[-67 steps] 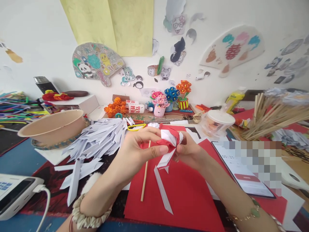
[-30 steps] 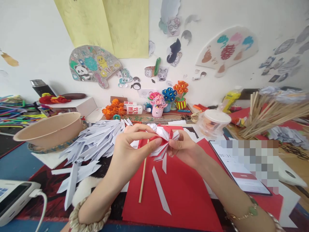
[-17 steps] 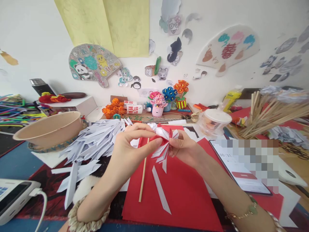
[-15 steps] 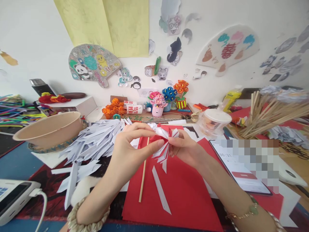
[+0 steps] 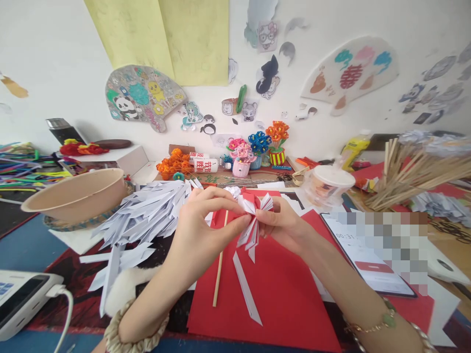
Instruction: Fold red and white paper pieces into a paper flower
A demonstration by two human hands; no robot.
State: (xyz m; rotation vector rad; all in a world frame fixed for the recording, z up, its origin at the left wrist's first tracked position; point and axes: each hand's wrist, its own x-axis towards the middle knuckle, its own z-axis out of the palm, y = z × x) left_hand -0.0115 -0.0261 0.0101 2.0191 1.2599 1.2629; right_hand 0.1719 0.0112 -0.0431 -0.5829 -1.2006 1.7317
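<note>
Both my hands hold a folded red and white paper piece (image 5: 254, 215) above a red paper sheet (image 5: 279, 289). My left hand (image 5: 200, 233) pinches its left side between thumb and fingers. My right hand (image 5: 281, 223) grips its right side, fingers closed. White folded strips hang down from the piece. Below it a loose white paper strip (image 5: 246, 287) and a thin wooden stick (image 5: 220, 267) lie on the red sheet.
A heap of white folded paper strips (image 5: 147, 213) lies to the left, behind it a tan bowl (image 5: 75, 193). A phone (image 5: 368, 262) lies to the right, a bundle of wooden sticks (image 5: 415, 174) beyond it. A clear lidded cup (image 5: 329, 186) and small flower pots (image 5: 257, 149) stand at the back.
My hands have kept working the paper piece in place; its folds are drawn closer together and the hanging strips have shifted a little. The view has moved slightly.
</note>
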